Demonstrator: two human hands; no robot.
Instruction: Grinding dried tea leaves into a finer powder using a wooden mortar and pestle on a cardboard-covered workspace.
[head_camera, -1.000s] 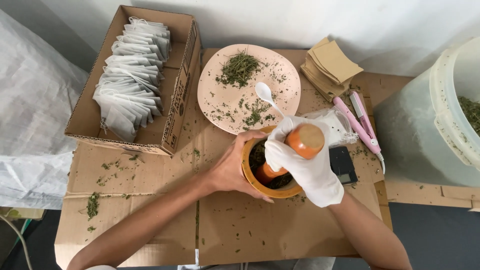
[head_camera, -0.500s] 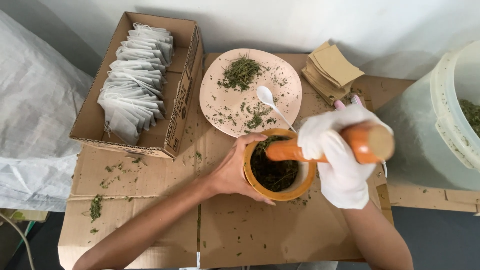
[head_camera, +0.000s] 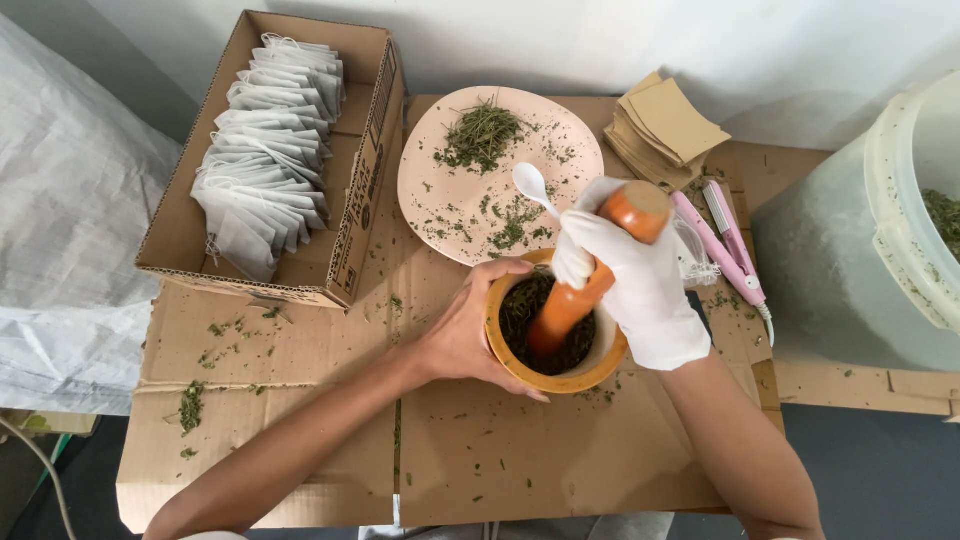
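An orange wooden mortar (head_camera: 600, 368) holding crushed green herbs (head_camera: 520, 315) stands on flattened cardboard. My bare left hand (head_camera: 462, 335) wraps its left side and steadies it. My right hand (head_camera: 640, 285), in a white glove, grips an orange pestle (head_camera: 575, 300) whose lower end presses into the herbs while its top leans up and to the right. Just behind the mortar lies a pink plate (head_camera: 430, 190) with dried herbs (head_camera: 480, 135) and a white spoon (head_camera: 530, 185).
A cardboard box (head_camera: 365, 180) of white filter bags (head_camera: 265, 150) sits at the left. Brown paper squares (head_camera: 665, 135), a pink sealing tool (head_camera: 725, 245) and a small black scale lie at the right, beside a large translucent tub (head_camera: 860, 250) with herbs.
The pestle went from upright in the mortar to lying nearly flat across its rim, then back down into the herbs, tilted. My left hand kept its hold on the mortar.
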